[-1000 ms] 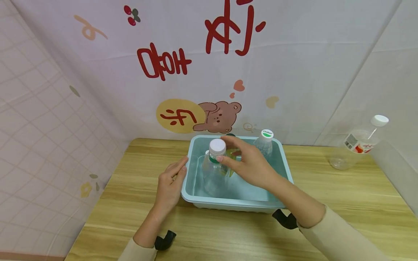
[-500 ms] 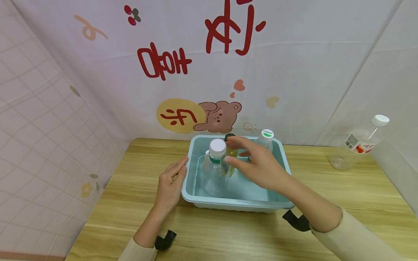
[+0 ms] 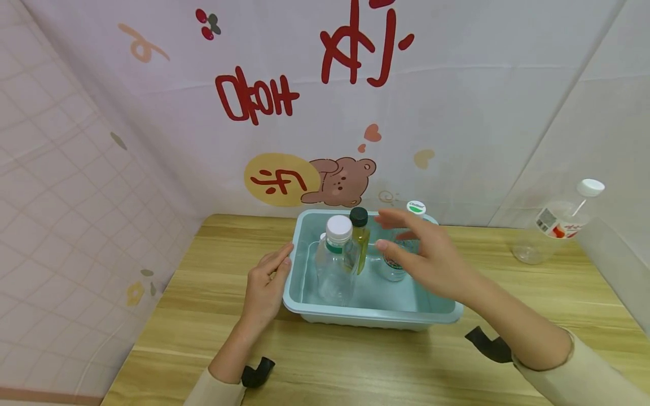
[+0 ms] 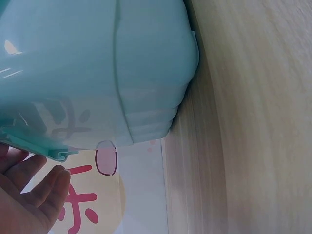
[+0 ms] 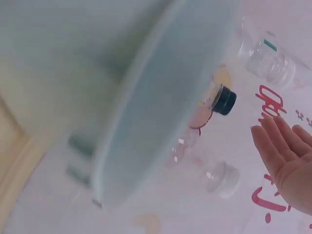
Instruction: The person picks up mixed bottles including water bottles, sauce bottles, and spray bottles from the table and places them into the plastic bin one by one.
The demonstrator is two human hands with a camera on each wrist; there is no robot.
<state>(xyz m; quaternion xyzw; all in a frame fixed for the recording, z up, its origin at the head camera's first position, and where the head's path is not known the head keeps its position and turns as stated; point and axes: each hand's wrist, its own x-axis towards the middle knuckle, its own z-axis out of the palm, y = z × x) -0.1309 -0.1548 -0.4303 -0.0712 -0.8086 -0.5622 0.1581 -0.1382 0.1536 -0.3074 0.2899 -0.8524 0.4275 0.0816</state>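
Wood table: teal bin, 1 tipped bottle.

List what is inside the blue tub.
In the blue tub: white-capped clear bottle, black-capped yellow bottle, bottle with green-and-white cap. The right hand partly covers that last bottle.

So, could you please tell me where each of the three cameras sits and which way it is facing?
Head: worn high, looking forward and down at the teal tub on the table; both forearms, left hand and right hand show.
Left wrist: low beside the tub's outer wall, looking along it; only fingertips show.
Right wrist: below the tub's rim, looking up; open fingers show.
Shared: head and right wrist both show the dark-capped bottle.
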